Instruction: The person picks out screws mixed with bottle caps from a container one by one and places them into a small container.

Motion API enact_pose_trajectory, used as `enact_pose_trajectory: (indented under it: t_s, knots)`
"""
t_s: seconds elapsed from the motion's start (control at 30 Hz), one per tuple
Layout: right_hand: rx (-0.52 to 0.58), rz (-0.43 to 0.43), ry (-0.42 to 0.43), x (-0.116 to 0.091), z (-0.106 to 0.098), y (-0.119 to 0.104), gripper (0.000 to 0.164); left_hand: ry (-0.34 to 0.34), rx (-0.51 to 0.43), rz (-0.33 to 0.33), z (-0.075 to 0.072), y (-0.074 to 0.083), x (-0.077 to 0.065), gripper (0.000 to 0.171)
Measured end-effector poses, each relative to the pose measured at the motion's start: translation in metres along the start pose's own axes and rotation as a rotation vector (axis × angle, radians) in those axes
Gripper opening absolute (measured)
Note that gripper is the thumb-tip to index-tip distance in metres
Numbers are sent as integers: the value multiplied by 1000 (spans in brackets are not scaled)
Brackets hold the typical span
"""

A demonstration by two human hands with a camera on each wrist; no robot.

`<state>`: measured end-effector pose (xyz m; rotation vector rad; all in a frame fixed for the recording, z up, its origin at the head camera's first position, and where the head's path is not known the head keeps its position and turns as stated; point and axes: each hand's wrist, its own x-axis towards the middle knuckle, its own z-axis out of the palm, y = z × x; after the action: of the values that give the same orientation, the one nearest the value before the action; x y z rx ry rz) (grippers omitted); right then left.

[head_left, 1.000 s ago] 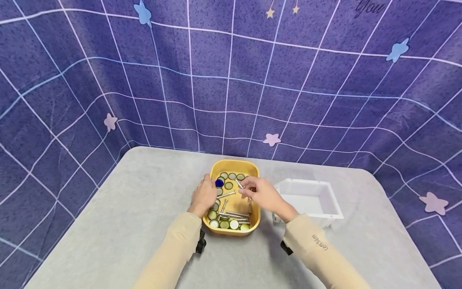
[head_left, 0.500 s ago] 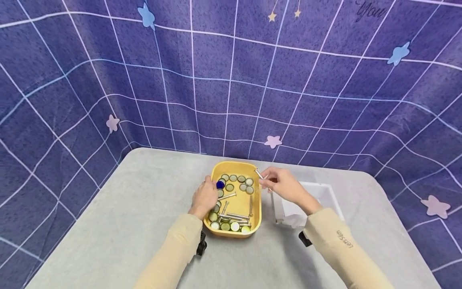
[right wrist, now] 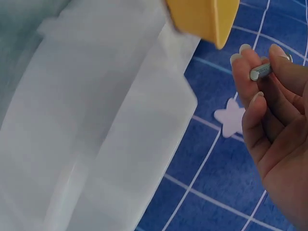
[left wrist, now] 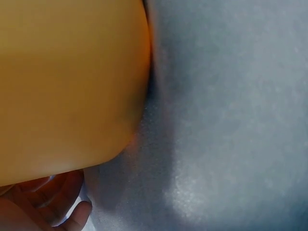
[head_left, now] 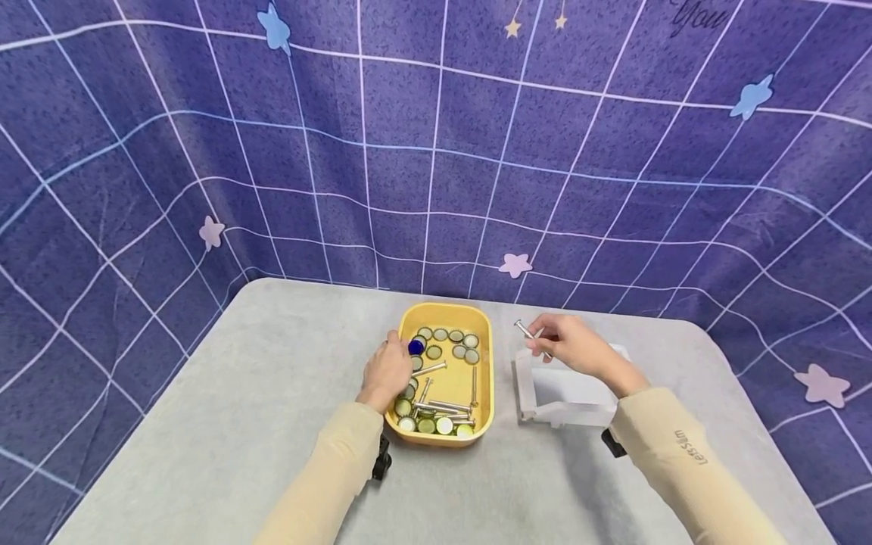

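My right hand (head_left: 571, 344) pinches a silver bolt (head_left: 523, 328) between thumb and fingers, its head end pointing up and left. In the right wrist view the bolt's round tip (right wrist: 255, 75) pokes out past the fingertips. Hand and bolt are above the left back part of a white bin (head_left: 579, 414). My left hand (head_left: 387, 371) holds the left rim of a yellow bin (head_left: 446, 306); the left wrist view shows its fingers (left wrist: 60, 199) against the wall. Inside lie several bottle caps (head_left: 440, 334), one blue cap (head_left: 415, 347) and several bolts (head_left: 474, 386).
Both bins stand on a grey table (head_left: 300, 356), the white one to the right of the yellow one with a narrow gap between. Behind the table hangs a purple-blue curtain (head_left: 409, 174) with grid lines and stars.
My right hand has lifted the bolt out of the yellow bin and carried it right to the white bin. My left hand stays at the yellow bin's rim.
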<state>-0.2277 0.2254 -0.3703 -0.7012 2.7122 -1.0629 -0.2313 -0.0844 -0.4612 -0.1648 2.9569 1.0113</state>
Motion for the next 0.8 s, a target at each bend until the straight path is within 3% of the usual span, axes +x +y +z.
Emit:
enact_pose_trajectory:
  t_s: [0.43, 0.57, 0.8]
  knots:
    - [-43, 33, -39, -20, -22, 22, 12, 5, 5, 9, 0, 0, 1, 37]
    - [-107, 46, -38, -25, -24, 24, 12, 0, 4, 7, 0, 0, 1, 38]
    - [-264, -5, -29, -31, -21, 33, 13, 2, 2, 6, -1, -1, 0, 38]
